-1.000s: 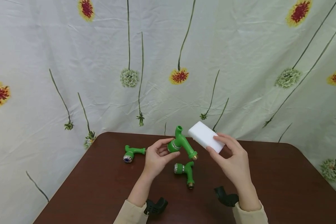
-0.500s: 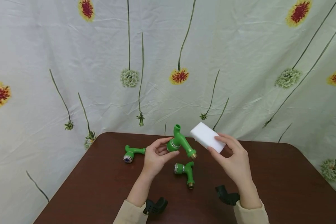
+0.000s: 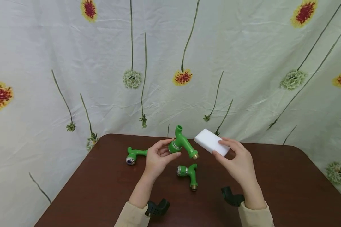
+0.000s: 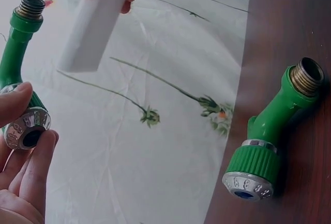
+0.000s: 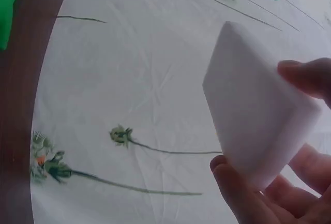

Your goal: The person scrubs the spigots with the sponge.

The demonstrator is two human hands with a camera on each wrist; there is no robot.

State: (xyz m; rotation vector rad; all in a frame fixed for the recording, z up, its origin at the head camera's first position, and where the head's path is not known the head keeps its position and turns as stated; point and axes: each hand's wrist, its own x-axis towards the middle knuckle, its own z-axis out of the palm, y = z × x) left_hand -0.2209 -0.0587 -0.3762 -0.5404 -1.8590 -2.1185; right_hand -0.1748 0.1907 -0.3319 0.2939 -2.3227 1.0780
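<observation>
Across from me, a pale cloth (image 3: 102, 47) fills the whole background, creased and printed with long-stemmed flowers in yellow, red and green. Below it lies the dark reddish-brown desk (image 3: 290, 183), its far corners rounded. Two cream sleeves (image 3: 132, 216) reach in over the near side.

The person's right hand (image 3: 240, 160) is clamped on a white block (image 3: 211, 142), thumb along one edge and fingers along the other. The left hand (image 3: 157, 160) is closed about the knob of a green tap (image 3: 184, 142), thumb on one side, fingers on the other. Both are held up above the desk, the block just beside the tap but apart from it. The block tilts, one end raised toward the cloth. That tap's spout points up, while its threaded brass end slants down toward the right; from the left wrist I can make out a silver cap with raised markings on the knob.

Two more green taps lie on the desk. The nearer tap (image 3: 191, 175) is below the raised one, its brass end toward the person. The farther tap (image 3: 133, 154) is beyond the left hand, which hides its one end. Smaller black devices (image 3: 159, 208) jut from both wrists.
</observation>
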